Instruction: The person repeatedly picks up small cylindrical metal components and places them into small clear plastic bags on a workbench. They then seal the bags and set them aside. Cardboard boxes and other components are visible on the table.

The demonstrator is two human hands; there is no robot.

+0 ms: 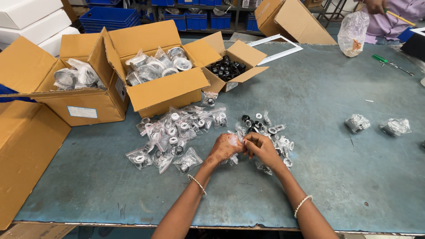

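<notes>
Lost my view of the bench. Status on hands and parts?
Both hands, left hand and right hand, pinch one small clear bag. Filled bags heaped left. Loose parts just beyond, nothing blocking.

You are pinching a small clear plastic bag (234,140) between the fingertips of both hands, just above the blue-grey table top. It is hanging crumpled, with a red-edged strip showing at its upper edge, and your fingers are hiding most of it, so what is sitting inside cannot be told.
</notes>
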